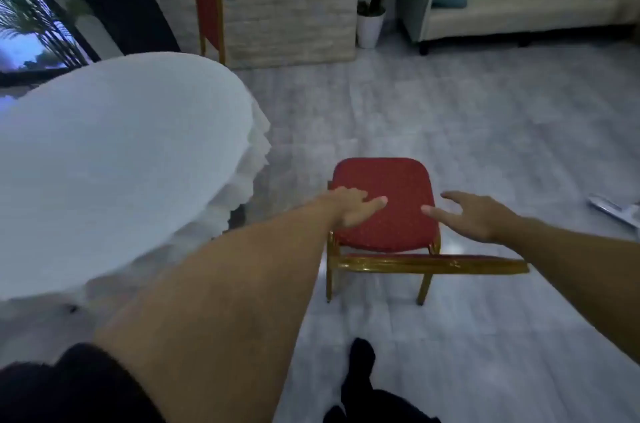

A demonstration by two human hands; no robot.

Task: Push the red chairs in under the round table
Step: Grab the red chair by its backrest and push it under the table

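A red chair with a gold frame stands on the floor in front of me, its backrest top edge nearest me and its seat facing away. It is apart from the round table, which wears a white cloth on the left. My left hand hovers over the left side of the seat, fingers spread. Over the seat's right edge is my right hand, also open and holding nothing. A second red chair stands upright beyond the table's far side.
A stone-faced pillar rises behind the table. A potted plant and a cream sofa stand at the back right. A pale object lies on the grey floor at the right. My dark shoe is below.
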